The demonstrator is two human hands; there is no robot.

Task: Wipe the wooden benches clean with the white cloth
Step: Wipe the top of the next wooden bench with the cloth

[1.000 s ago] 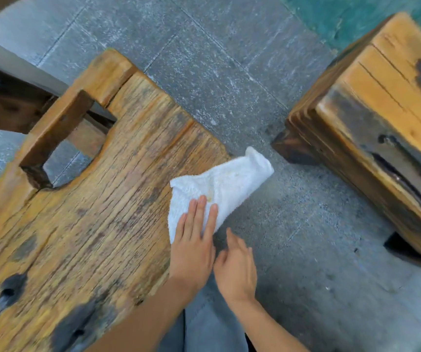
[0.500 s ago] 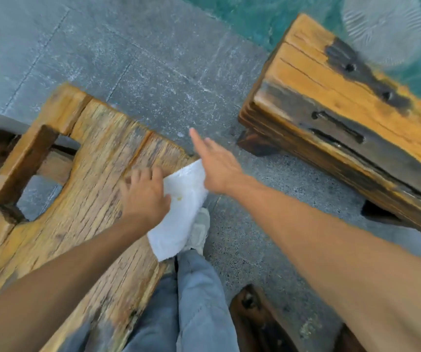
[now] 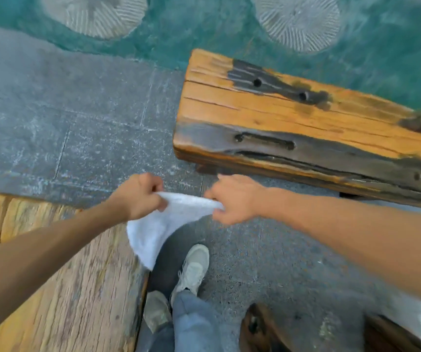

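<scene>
- The left hand point(image 3: 138, 196) was clenched on one top corner of the white terry cloth point(image 3: 163, 224), fingers curled tight around the fabric.
- The right hand point(image 3: 234, 199) pinched the opposite top corner, so the upper edge of the cloth was pulled taut between the two hands.
- The rest of the cloth hung down in a loose point, held in the air above the near corner of the weathered, pale-grained wooden bench point(image 3: 72, 288) at lower left; whether its tip touched the wood could not be told.
- A second, orange-brown plank bench with dark stained patches point(image 3: 293, 123) stood well apart at upper right, across the grey stone paving point(image 3: 64, 128).
- Below the cloth, a pale sneaker point(image 3: 195, 265) and blue-grey trouser legs point(image 3: 194, 323) showed on the paving.
</scene>
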